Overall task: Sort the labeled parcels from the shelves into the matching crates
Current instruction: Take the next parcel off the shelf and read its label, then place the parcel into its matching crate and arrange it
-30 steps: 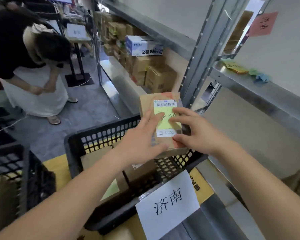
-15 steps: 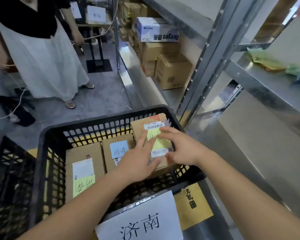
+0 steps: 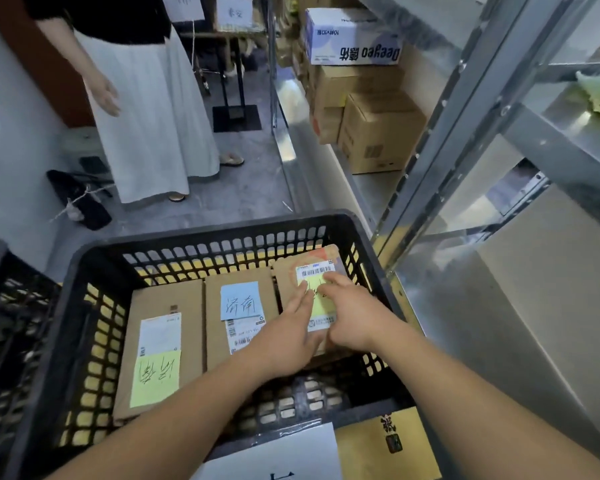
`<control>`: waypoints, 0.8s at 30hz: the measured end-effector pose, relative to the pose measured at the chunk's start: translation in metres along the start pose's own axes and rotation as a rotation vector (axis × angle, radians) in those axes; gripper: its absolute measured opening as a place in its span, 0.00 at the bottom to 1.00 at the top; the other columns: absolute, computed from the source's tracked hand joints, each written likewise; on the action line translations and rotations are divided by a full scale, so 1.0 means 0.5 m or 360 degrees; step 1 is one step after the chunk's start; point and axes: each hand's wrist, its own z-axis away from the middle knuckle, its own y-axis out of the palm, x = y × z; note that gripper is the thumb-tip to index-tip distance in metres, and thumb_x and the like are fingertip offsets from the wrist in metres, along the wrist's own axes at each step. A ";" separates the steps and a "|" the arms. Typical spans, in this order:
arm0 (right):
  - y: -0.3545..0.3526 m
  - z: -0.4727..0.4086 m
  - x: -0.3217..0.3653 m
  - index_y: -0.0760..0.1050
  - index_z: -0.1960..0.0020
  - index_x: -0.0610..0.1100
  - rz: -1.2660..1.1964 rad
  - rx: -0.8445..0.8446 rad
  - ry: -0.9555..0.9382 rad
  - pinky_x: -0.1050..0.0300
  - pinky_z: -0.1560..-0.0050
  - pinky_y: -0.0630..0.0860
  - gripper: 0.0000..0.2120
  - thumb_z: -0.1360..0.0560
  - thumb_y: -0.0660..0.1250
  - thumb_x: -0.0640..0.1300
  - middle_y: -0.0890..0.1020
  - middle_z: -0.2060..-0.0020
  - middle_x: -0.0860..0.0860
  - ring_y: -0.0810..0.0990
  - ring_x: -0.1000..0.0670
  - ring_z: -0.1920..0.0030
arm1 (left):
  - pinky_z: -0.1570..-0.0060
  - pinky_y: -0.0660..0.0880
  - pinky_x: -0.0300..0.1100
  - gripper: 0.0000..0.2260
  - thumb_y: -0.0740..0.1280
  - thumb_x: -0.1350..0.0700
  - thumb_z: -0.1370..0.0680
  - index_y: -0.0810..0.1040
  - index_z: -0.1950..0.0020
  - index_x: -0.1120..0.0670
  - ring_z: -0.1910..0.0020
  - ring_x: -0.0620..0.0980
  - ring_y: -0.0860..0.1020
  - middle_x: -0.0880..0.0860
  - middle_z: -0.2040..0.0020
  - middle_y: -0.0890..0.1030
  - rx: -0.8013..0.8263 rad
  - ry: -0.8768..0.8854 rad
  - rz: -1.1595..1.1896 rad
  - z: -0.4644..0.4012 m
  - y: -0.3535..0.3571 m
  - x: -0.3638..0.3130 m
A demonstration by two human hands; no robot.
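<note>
Both hands, left (image 3: 284, 336) and right (image 3: 352, 315), rest extended fingers on a parcel (image 3: 291, 271) lying in the crate's (image 3: 201, 233) right end: apparently light, stiff cardboard, best held by its side edges.

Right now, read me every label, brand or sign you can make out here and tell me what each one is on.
"Deeyeo 德佑", upside down: white and blue carton on the shelf.
"济南", handwritten: blue note on the middle parcel in the black crate.
Unreadable: scrawl on the green note, the yellow note under both hands, barcode labels, the cut-off white sign, far signs.
</note>
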 end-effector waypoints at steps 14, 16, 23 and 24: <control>0.046 -0.082 -0.019 0.66 0.25 0.45 -0.0043 0.0137 0.0143 0.49 0.28 0.68 0.35 0.30 0.73 0.44 0.63 0.23 0.48 0.70 0.40 0.29 | 0.29 0.58 0.51 0.38 0.60 0.47 0.22 0.46 0.18 0.54 0.23 0.59 0.59 0.53 0.17 0.45 0.0074 -0.0350 -0.0329 -0.070 0.038 -0.020; 0.060 -0.088 -0.021 0.64 0.23 0.46 -0.0030 0.0118 0.0145 0.50 0.26 0.66 0.35 0.28 0.72 0.42 0.59 0.20 0.49 0.67 0.39 0.27 | 0.31 0.60 0.49 0.38 0.62 0.48 0.24 0.48 0.18 0.53 0.27 0.60 0.61 0.52 0.17 0.47 0.0076 -0.0440 -0.0310 -0.078 0.050 -0.024; 0.092 -0.094 -0.023 0.62 0.21 0.49 -0.0068 0.0032 0.0103 0.51 0.26 0.61 0.31 0.22 0.64 0.39 0.54 0.18 0.53 0.60 0.39 0.24 | 0.32 0.62 0.49 0.36 0.61 0.48 0.22 0.49 0.18 0.55 0.29 0.60 0.60 0.53 0.18 0.50 0.0108 -0.0484 -0.0678 -0.071 0.050 -0.042; 0.093 -0.095 -0.021 0.62 0.21 0.49 -0.0055 0.0043 0.0099 0.51 0.26 0.61 0.31 0.22 0.64 0.39 0.53 0.18 0.53 0.59 0.39 0.24 | 0.33 0.62 0.49 0.35 0.61 0.48 0.22 0.52 0.18 0.55 0.29 0.59 0.60 0.54 0.19 0.55 0.0070 -0.0474 -0.0737 -0.069 0.049 -0.040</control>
